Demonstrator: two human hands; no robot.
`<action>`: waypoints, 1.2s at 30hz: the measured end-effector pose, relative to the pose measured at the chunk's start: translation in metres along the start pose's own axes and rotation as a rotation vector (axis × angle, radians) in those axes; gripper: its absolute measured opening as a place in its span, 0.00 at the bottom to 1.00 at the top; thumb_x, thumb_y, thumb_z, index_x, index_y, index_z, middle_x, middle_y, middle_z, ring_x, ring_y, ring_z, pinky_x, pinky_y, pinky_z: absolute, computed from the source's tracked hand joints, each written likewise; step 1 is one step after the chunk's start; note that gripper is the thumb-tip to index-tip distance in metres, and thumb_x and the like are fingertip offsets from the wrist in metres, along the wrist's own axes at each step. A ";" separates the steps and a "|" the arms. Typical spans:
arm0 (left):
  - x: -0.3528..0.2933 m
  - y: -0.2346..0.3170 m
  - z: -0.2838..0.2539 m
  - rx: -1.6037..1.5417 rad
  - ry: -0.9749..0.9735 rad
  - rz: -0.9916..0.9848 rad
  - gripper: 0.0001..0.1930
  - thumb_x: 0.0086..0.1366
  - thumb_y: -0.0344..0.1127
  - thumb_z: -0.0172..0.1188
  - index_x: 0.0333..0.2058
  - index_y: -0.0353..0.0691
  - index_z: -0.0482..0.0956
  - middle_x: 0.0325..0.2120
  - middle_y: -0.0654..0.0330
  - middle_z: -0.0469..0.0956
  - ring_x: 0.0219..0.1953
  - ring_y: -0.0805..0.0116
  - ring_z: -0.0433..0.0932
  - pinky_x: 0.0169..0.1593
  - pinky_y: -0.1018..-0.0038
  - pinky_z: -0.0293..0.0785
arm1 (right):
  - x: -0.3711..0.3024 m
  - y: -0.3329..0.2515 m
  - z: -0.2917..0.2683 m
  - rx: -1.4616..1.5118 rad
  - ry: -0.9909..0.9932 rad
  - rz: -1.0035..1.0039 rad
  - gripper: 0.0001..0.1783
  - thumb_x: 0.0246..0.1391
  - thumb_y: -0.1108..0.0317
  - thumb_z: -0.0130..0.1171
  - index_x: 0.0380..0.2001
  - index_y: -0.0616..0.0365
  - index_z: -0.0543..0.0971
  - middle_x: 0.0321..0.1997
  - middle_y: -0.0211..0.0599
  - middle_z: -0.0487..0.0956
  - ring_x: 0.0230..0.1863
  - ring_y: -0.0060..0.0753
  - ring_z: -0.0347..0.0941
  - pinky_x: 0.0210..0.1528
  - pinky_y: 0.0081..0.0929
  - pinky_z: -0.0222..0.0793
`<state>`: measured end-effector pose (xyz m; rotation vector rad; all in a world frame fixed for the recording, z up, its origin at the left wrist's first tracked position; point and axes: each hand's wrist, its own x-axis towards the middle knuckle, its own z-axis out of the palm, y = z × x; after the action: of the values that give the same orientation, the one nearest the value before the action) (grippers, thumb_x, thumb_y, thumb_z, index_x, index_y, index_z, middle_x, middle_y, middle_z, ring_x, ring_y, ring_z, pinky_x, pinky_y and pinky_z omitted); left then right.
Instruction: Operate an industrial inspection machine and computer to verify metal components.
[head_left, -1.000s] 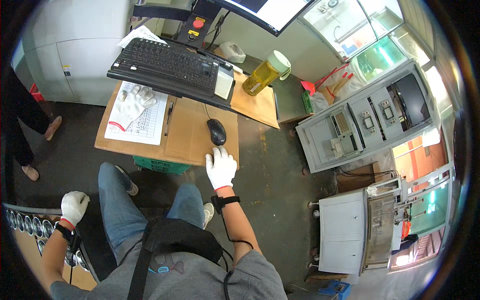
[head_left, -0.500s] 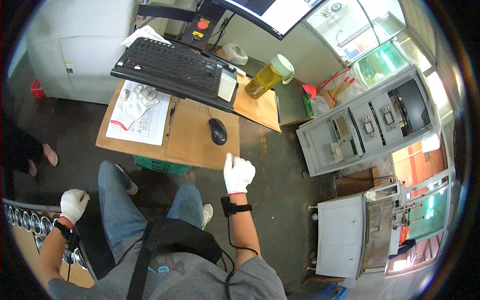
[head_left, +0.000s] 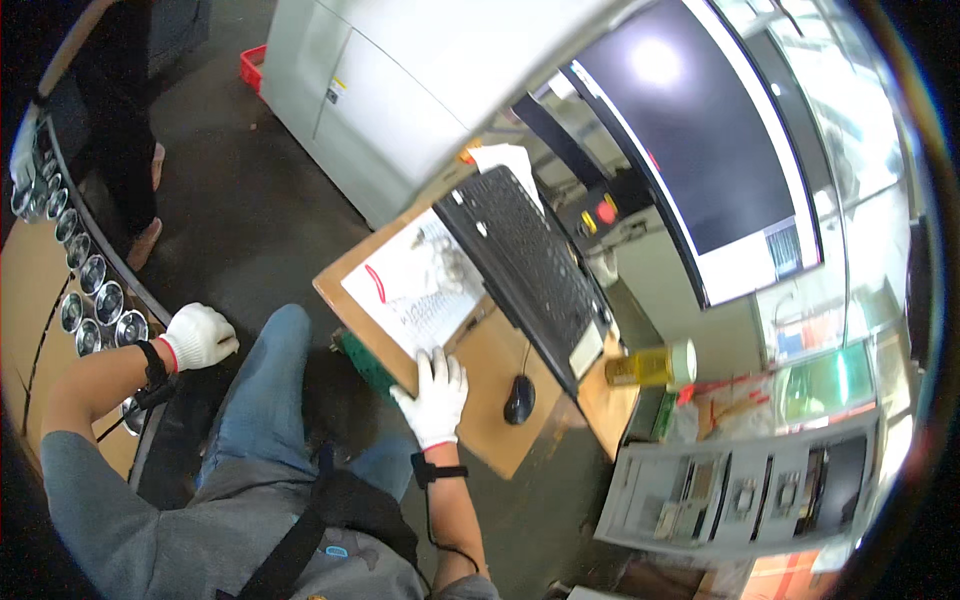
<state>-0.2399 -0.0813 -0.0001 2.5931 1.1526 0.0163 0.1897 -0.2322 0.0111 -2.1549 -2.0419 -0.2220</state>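
Observation:
My right hand (head_left: 435, 395), in a white glove, lies flat with fingers spread on the near edge of a cardboard-topped stand (head_left: 490, 425). It touches the lower edge of a printed paper sheet (head_left: 418, 285). A black mouse (head_left: 519, 399) sits a little to its right and a black keyboard (head_left: 527, 267) lies beyond. My left hand (head_left: 199, 335), also gloved, hangs loosely curled beside my left knee, close to a row of round metal parts (head_left: 82, 290). It holds nothing.
A large dark monitor (head_left: 722, 150) rises behind the keyboard. A bottle of yellow liquid (head_left: 650, 366) stands at the stand's right corner. A grey control cabinet (head_left: 735, 490) is at lower right, a pale cabinet (head_left: 350, 110) at top. Another person's legs (head_left: 130, 150) stand at upper left.
The view has swung and tilted. My right hand has moved from beside the stand's right edge onto its near edge by the paper. My left hand stays by the metal parts.

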 end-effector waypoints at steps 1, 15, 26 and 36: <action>-0.002 0.000 -0.002 -0.009 -0.005 -0.007 0.16 0.64 0.49 0.63 0.27 0.45 0.89 0.27 0.53 0.86 0.35 0.48 0.86 0.43 0.51 0.79 | 0.002 0.004 0.007 -0.023 -0.030 -0.002 0.46 0.46 0.47 0.77 0.68 0.43 0.74 0.70 0.41 0.74 0.71 0.54 0.68 0.76 0.60 0.60; 0.001 -0.007 -0.033 -0.112 -0.251 -0.060 0.21 0.69 0.53 0.57 0.25 0.46 0.87 0.24 0.55 0.86 0.31 0.49 0.86 0.38 0.51 0.79 | 0.027 0.022 -0.008 0.073 -0.178 -0.019 0.40 0.38 0.48 0.80 0.56 0.50 0.81 0.58 0.41 0.78 0.62 0.57 0.73 0.66 0.64 0.69; 0.049 -0.063 0.071 -0.627 -0.877 -0.614 0.30 0.73 0.62 0.47 0.56 0.47 0.87 0.55 0.48 0.85 0.61 0.46 0.81 0.64 0.55 0.75 | 0.104 0.019 -0.031 0.027 -0.150 -0.047 0.18 0.66 0.57 0.65 0.53 0.55 0.86 0.51 0.50 0.86 0.52 0.57 0.82 0.59 0.48 0.78; 0.127 -0.090 -0.005 -0.310 -0.485 -0.541 0.24 0.77 0.50 0.44 0.52 0.46 0.88 0.51 0.43 0.85 0.61 0.41 0.80 0.63 0.48 0.76 | 0.198 0.055 -0.044 0.129 -0.197 -0.193 0.21 0.65 0.55 0.66 0.55 0.55 0.85 0.53 0.50 0.85 0.55 0.57 0.81 0.61 0.48 0.77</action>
<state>-0.2193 0.0689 -0.0345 1.8100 1.4662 -0.4806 0.2553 -0.0517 0.0968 -1.9736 -2.3036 0.1012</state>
